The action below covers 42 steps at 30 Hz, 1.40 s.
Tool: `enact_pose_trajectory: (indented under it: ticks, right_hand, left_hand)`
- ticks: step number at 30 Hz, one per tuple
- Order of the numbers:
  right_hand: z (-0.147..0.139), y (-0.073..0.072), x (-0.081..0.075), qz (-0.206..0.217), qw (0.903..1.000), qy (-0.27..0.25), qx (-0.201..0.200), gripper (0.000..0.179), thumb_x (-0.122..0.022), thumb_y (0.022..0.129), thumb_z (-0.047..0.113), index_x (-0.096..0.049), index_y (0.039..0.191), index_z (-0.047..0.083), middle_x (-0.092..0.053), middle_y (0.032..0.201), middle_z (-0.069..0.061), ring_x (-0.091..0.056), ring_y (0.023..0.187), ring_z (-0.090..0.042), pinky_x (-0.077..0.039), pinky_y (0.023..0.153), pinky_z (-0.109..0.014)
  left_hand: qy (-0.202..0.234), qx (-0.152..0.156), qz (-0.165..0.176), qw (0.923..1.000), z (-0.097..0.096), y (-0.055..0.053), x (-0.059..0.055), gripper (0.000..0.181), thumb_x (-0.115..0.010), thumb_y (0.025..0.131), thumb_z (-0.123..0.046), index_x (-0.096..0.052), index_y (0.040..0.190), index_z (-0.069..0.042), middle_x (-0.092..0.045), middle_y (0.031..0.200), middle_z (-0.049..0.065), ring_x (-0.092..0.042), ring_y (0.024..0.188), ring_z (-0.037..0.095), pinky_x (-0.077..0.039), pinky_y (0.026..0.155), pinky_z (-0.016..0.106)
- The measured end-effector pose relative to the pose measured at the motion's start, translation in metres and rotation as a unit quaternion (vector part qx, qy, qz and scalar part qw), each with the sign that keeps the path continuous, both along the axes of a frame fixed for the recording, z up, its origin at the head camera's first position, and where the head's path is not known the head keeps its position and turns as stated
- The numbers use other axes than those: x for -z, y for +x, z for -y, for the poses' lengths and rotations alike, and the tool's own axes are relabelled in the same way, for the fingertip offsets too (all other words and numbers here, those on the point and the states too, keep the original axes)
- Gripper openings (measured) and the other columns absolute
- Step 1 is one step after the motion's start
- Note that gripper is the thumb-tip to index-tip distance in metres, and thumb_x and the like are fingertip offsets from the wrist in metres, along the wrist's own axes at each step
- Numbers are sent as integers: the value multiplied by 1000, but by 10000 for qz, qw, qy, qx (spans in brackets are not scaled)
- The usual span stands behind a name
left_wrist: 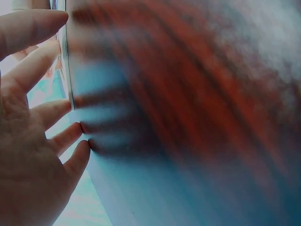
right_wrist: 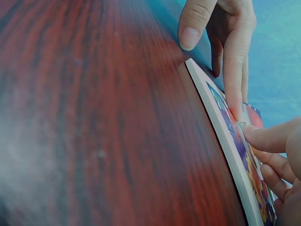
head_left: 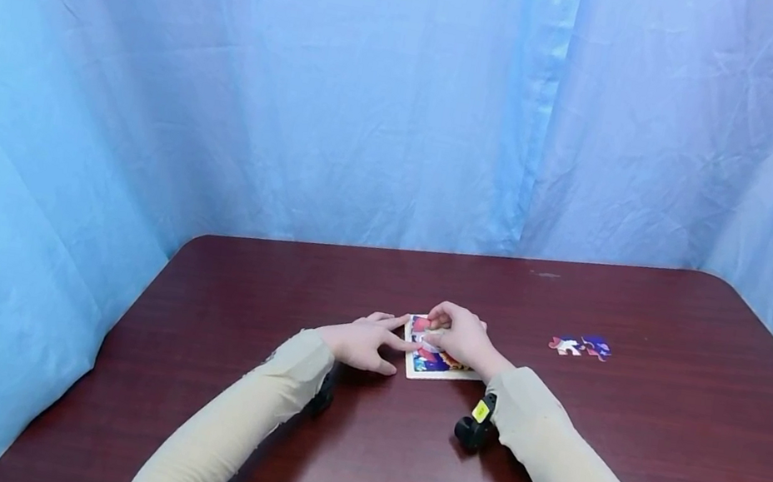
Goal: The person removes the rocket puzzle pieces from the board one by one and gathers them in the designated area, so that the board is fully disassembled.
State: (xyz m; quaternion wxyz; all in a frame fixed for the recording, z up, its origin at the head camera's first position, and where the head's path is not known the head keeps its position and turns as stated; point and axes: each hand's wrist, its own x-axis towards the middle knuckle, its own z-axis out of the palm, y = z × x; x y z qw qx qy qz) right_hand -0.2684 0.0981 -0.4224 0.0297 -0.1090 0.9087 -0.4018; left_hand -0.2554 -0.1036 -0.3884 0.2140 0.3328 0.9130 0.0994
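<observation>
A small jigsaw puzzle board [head_left: 430,362] with a pale frame and a colourful picture lies on the table. My left hand [head_left: 370,344] rests at its left side, fingers spread and mostly straight, with one fingertip on the picture. Over the board, my right hand [head_left: 464,339] has its thumb and fingers bent together at a puzzle piece. In the right wrist view a reddish puzzle piece [right_wrist: 254,116] stands out above the board near the right thumb [right_wrist: 265,139]. The right hand covers much of the picture's right part.
To the right of the board lie loose puzzle pieces, a red-and-white one [head_left: 565,346] and a purple-blue one [head_left: 596,347]. The dark red wooden table [head_left: 379,476] has blue curtains [head_left: 378,105] hanging behind it and along both sides.
</observation>
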Motion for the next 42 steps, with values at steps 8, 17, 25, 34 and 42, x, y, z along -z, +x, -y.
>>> enact_pose_trajectory:
  ticks: [8,17,25,34,42]
  right_hand:
    - [-2,5,-2,-291,9994,-176,-77,20,-75,80,16,-62,94,9,-68,87,-4,-63,89,-22,-22,92,-56]
    - [2,2,1,-127,9997,-226,-31,21,-73,82,13,-62,99,8,-66,91,-5,-61,90,-22,-34,96,-48]
    - [6,5,1,-95,9992,-378,-46,11,-68,87,13,-63,95,7,-64,90,-6,-58,85,-19,-48,84,-37]
    - [7,5,-1,-150,9983,-566,-4,10,-67,87,12,-64,95,6,-66,89,-7,-59,83,-18,-48,81,-35]
    - [-1,3,-5,-131,9933,-1114,272,11,-66,88,11,-67,96,3,-68,88,-11,-60,80,-19,-47,73,-27]
  left_hand:
    - [67,-12,54,10000,0,1,0,54,-62,90,-26,-44,141,-34,-13,160,3,-14,144,31,-18,114,51]
    - [59,-26,-90,9999,-1,0,1,49,-59,93,-25,-46,140,-32,-17,159,5,-18,143,30,-20,114,49]
    - [73,-42,-471,9989,-5,2,1,40,-59,94,-27,-55,133,-28,-27,155,11,-30,137,32,-28,111,49]
    - [200,-41,-620,9979,-7,0,3,37,-62,92,-27,-59,129,-25,-32,152,15,-35,134,35,-33,108,45]
    - [224,21,-751,9969,-6,1,3,35,-62,92,-28,-62,127,-22,-34,150,17,-36,134,38,-33,109,42]
